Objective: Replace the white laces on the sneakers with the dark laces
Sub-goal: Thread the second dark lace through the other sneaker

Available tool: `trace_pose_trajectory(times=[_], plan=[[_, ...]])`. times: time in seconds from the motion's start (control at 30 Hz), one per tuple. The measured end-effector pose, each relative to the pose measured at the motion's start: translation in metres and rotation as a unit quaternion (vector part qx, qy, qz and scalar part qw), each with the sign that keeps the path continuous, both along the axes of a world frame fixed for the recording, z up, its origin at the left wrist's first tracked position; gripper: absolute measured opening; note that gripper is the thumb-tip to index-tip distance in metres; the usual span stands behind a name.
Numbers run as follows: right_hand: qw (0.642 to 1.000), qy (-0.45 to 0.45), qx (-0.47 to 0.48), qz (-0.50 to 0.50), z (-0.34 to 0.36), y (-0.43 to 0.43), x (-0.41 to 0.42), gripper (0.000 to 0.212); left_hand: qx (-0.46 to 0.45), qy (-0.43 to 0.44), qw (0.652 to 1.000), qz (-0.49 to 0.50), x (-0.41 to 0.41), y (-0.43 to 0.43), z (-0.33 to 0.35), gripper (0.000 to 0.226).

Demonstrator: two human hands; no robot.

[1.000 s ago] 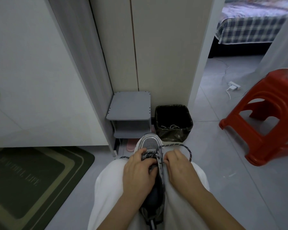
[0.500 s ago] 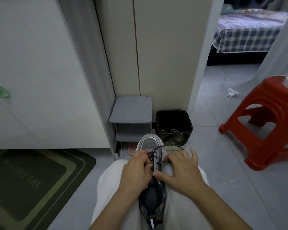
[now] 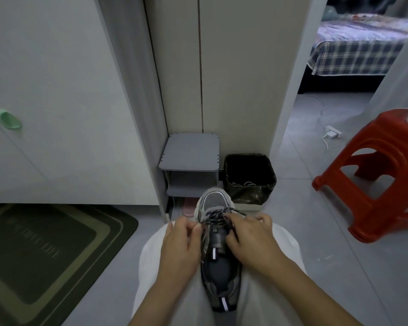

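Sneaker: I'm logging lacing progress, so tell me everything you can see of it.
The sneaker is grey with a mesh toe, dark tongue and reflective strips. It lies sole down on the lap, toe pointing away. A dark lace crosses the eyelets nearest the toe; those further back look unlaced. The left hand and right hand flank it, each pinching the lace.

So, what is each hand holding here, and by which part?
The left hand pinches the dark lace at its left side, the right hand at its right side, both close beside the sneaker's eyelets.
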State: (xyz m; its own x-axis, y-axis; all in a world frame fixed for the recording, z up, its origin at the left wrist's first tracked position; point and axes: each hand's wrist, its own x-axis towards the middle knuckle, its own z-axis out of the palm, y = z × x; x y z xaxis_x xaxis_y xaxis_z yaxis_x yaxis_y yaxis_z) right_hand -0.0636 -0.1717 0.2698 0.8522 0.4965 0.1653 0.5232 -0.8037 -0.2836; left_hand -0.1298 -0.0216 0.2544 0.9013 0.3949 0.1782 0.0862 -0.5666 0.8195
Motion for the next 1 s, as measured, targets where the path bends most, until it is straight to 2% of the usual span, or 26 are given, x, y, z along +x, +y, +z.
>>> trace_pose_trajectory(times=[0.2, 0.33, 0.5, 0.67, 0.83, 0.9, 1.0], plan=[[0.995, 0.022, 0.101, 0.001, 0.004, -0.005, -0.017, 0.059, -0.087, -0.024, 0.996, -0.010, -0.008, -0.001, 0.013, 0.012], [0.989, 0.047, 0.138, 0.004, -0.006, -0.013, -0.030, 0.056, -0.133, -0.032, 0.990, -0.027, -0.023, -0.011, 0.011, 0.015], [0.988, 0.058, 0.146, 0.004, -0.023, -0.022, -0.040, 0.050, -0.138, -0.009, 0.990, -0.012, -0.032, -0.027, -0.004, 0.013], [0.986, 0.080, 0.145, -0.004, -0.026, -0.017, -0.034, 0.059, -0.132, -0.029, 0.991, -0.003, -0.032, -0.023, -0.003, 0.014], [0.978, 0.175, 0.111, 0.014, -0.009, -0.024, -0.027, 0.037, -0.107, -0.058, 0.993, 0.009, -0.026, -0.008, 0.001, 0.011], [0.983, 0.149, 0.101, 0.031, -0.008, -0.030, -0.019, 0.032, -0.124, -0.085, 0.988, 0.040, -0.023, 0.002, 0.004, 0.010], [0.998, 0.032, 0.041, 0.042, -0.018, -0.039, -0.007, 0.026, -0.149, -0.099, 0.982, 0.068, -0.018, 0.018, 0.007, 0.013]])
